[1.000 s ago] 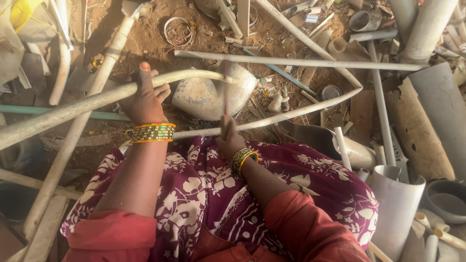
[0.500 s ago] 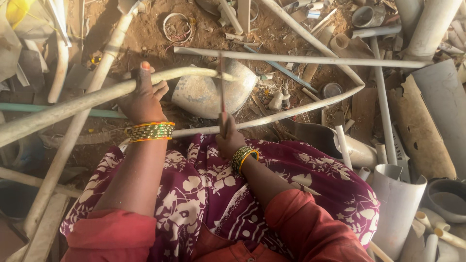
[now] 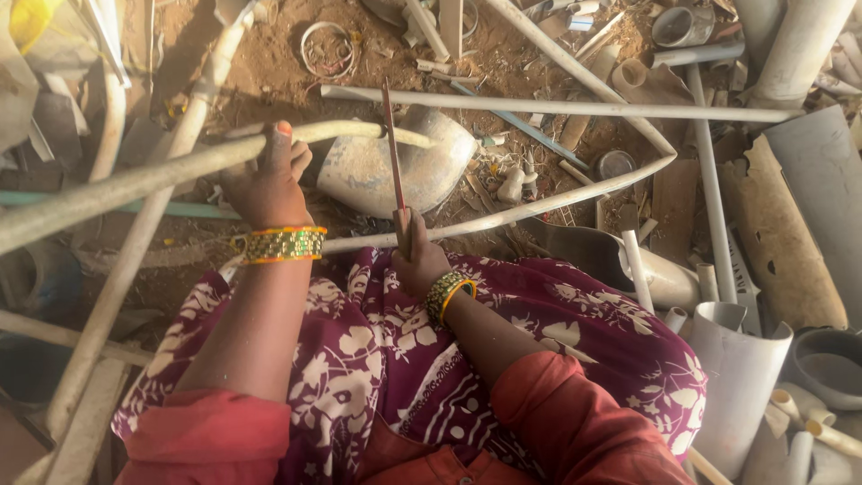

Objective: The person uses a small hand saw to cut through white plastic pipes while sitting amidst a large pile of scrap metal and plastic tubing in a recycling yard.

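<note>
My left hand (image 3: 268, 176) grips a long dirty white plastic pipe (image 3: 117, 184) that runs from the left edge to its cut end near the middle. My right hand (image 3: 416, 258) is closed around the handle of a thin red hacksaw blade (image 3: 392, 148), which stands upright just right of the pipe's end, its tip above the pipe. Both wrists wear green and gold bangles. My lap is covered by a maroon flowered cloth (image 3: 377, 359).
A grey pipe elbow fitting (image 3: 395, 175) lies on the dirt behind the blade. Long thin white pipes (image 3: 557, 108) cross the ground ahead. Wide grey pipe pieces (image 3: 736, 377) stand at right, with more pipe scraps at left and top.
The saw blade in my right hand has shifted slightly and stands a bit more upright beside the pipe's end. My left hand keeps its hold on the pipe.
</note>
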